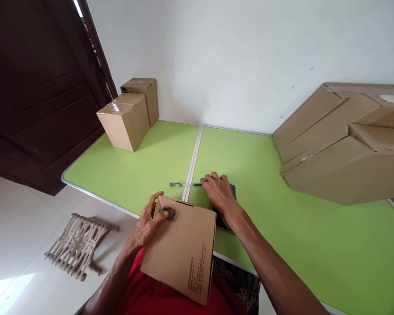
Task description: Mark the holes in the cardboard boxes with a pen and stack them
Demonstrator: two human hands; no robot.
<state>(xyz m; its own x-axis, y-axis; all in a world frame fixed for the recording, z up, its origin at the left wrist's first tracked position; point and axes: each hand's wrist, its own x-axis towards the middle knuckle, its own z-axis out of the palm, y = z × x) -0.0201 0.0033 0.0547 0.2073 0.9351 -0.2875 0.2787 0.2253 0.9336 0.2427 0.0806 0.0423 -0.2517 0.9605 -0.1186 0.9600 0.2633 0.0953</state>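
My left hand (147, 224) is closed on the left edge of a brown cardboard box (184, 245), tilted near my lap at the table's front edge. Its thumb lies on a dark hole (170, 212) ringed with pen scribbles in the upper left of the box's face. Printed text runs along the lower right of that face. Over the green table, my right hand (218, 190) has curled fingers at the right end of a pen (179, 184) with a dark cap. Beneath this hand is a dark, flat, rounded-corner object (223, 222), mostly covered by the hand and wrist.
Two taped cardboard boxes, a nearer one (121, 124) and a farther one (151, 100), stand at the table's back left. A large carton (331, 153) fills the right side. A woven stool (80, 243) is on the floor at left, near a dark door (36, 96).
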